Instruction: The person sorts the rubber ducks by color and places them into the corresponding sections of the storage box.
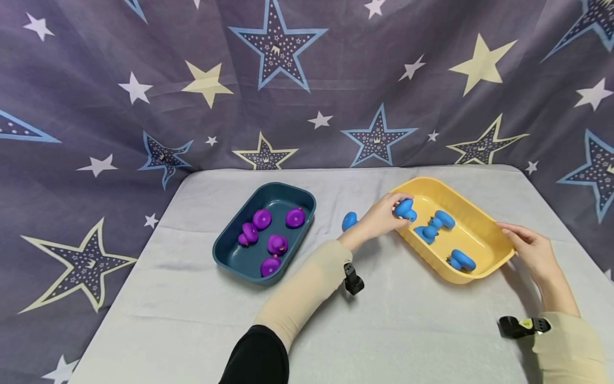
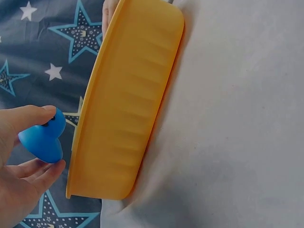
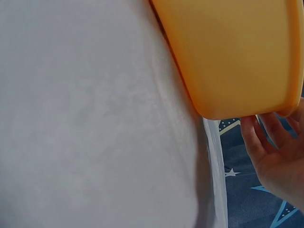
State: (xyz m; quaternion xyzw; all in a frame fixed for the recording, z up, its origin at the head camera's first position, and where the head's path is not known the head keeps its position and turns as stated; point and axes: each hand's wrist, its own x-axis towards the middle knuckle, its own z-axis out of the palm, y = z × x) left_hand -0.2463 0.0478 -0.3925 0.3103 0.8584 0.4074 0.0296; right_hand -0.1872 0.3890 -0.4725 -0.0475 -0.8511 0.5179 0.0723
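Note:
My left hand (image 1: 384,216) pinches a blue rubber duck (image 1: 405,209) between thumb and fingers, over the left rim of a yellow tub (image 1: 484,240). In the left wrist view that duck (image 2: 42,137) shows close beside the tub's outer wall (image 2: 123,104). Several more blue ducks (image 1: 462,260) lie inside the tub. At the tub's right corner my right hand (image 1: 530,250) holds the rim, its fingers (image 3: 254,142) against the outer wall in the right wrist view; the thumb is mostly hidden there. Another blue duck (image 1: 349,220) sits on the table, partly behind my left wrist.
A dark teal tub (image 1: 225,258) with several purple ducks (image 1: 277,244) stands on the left of the table. The table has a light grey cloth (image 1: 408,330). Behind it hangs a dark curtain (image 1: 307,106) with stars.

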